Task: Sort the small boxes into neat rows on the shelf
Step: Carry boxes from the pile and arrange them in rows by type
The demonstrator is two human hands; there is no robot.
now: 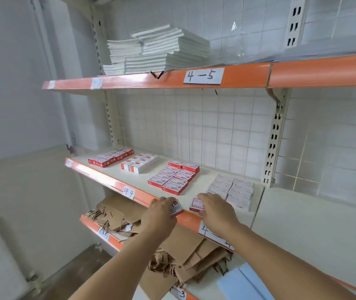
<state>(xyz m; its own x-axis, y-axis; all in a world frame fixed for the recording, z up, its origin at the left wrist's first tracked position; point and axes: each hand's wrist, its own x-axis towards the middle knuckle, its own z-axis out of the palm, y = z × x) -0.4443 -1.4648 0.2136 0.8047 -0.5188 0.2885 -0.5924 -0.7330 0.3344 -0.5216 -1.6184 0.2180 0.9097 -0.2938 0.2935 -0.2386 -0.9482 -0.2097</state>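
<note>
Both forearms reached up from the bottom of the view toward the front lip of the middle shelf, whose orange edge carried a paper label reading 04-4. On the left hand the grip was clamped: its fingers curled over a small red and white box that sat tilted at the very front edge of the shelf. On the right hand the fingers were bent down over a second red and white box lying flat just behind the lip; the palm hid most of that box, so I cannot tell whether the thumb pinched it or the fingers only pressed on top. These two boxes lay near each other but apart.

Behind the hands, further back on the same shelf, four groups of small boxes stood in rows: a red block at the far left, a white-topped block beside it, a two-wide block of red boxes in the middle, and a pale block at the right, just beyond the right hand. Above, the upper shelf bore a label reading 4-5 and stacks of white booklets. Below the hands, brown paper bags lay heaped on the lower shelf.
</note>
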